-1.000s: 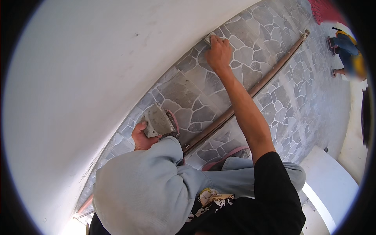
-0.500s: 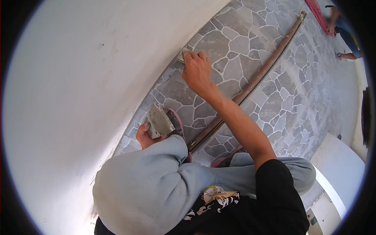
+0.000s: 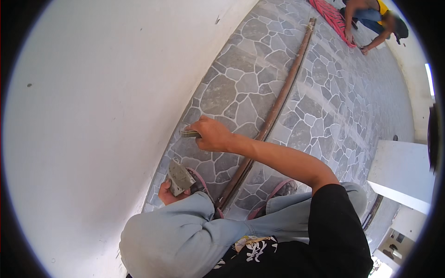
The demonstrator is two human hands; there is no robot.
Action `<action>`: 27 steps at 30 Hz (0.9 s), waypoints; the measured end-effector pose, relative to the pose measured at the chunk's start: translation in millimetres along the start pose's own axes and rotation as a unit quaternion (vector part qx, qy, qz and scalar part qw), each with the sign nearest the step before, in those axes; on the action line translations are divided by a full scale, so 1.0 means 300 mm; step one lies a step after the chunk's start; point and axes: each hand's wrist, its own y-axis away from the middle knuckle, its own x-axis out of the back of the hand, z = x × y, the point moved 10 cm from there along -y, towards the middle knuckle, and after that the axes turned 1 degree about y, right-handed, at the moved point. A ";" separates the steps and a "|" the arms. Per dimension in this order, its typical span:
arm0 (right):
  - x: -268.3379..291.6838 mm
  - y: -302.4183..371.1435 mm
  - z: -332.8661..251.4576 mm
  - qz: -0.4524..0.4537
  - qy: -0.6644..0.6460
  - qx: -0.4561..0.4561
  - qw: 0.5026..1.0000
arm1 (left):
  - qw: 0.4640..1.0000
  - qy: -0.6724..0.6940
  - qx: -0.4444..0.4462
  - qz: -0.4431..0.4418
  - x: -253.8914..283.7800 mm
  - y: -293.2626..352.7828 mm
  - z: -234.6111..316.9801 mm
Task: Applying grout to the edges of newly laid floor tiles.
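I am crouched by a white wall [image 3: 92, 116] on a grey stone-pattern floor [image 3: 241, 92]. My right hand [image 3: 211, 135] is shut on a small flat trowel [image 3: 189, 133] whose blade lies on the floor close to the foot of the wall. My left hand [image 3: 167, 193], partly hidden behind my grey-trousered knee [image 3: 171, 236], holds a mortar-smeared flat metal tool [image 3: 178, 177] just above the floor near the wall.
A long brown pipe [image 3: 278, 102] lies diagonally across the floor to the right of my hands. Pink sandals [image 3: 278, 191] are on my feet. Another person [image 3: 371, 18] crouches far off by a red mat [image 3: 331, 18]. A white block [image 3: 401, 169] stands at right.
My right hand with the trowel has drawn back along the foot of the wall toward me. My left hand has stayed in place.
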 end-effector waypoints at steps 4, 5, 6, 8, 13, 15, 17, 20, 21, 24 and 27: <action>0.384 0.072 -0.223 0.082 -0.069 0.153 0.982 | 0.989 0.059 0.093 -0.103 -0.125 -0.085 -0.047; 0.445 0.113 -0.315 0.089 -0.073 0.231 0.966 | 0.975 0.088 0.117 -0.169 -0.210 -0.103 -0.064; 0.479 0.157 -0.388 0.090 -0.081 0.314 0.942 | 0.972 0.077 0.123 -0.186 -0.279 -0.119 -0.063; 0.518 0.212 -0.387 0.122 -0.027 0.330 0.936 | 0.944 0.159 0.153 -0.245 -0.471 -0.108 -0.059; 0.678 0.315 -0.196 0.177 -0.001 0.255 0.951 | 0.930 0.066 0.075 -0.354 -0.696 -0.060 0.009; 0.689 0.313 -0.097 0.115 0.188 0.150 0.964 | 0.934 0.036 0.053 -0.352 -0.711 -0.043 0.016; 0.735 0.349 -0.076 0.188 0.111 0.127 0.968 | 0.916 0.116 0.125 -0.364 -0.755 -0.030 -0.001; 0.775 0.415 -0.136 0.299 0.013 0.146 0.943 | 0.931 0.070 0.152 -0.323 -0.751 -0.073 -0.050; 0.782 0.440 -0.184 0.335 -0.004 0.188 0.923 | 0.931 0.060 0.152 -0.327 -0.773 -0.072 -0.062; 0.721 0.437 -0.178 0.342 0.067 0.181 0.919 | 0.938 0.050 0.143 -0.312 -0.874 -0.051 -0.098; 0.792 0.358 -0.003 0.298 0.182 0.118 0.930 | 0.924 0.063 0.097 -0.365 -1.037 0.012 -0.029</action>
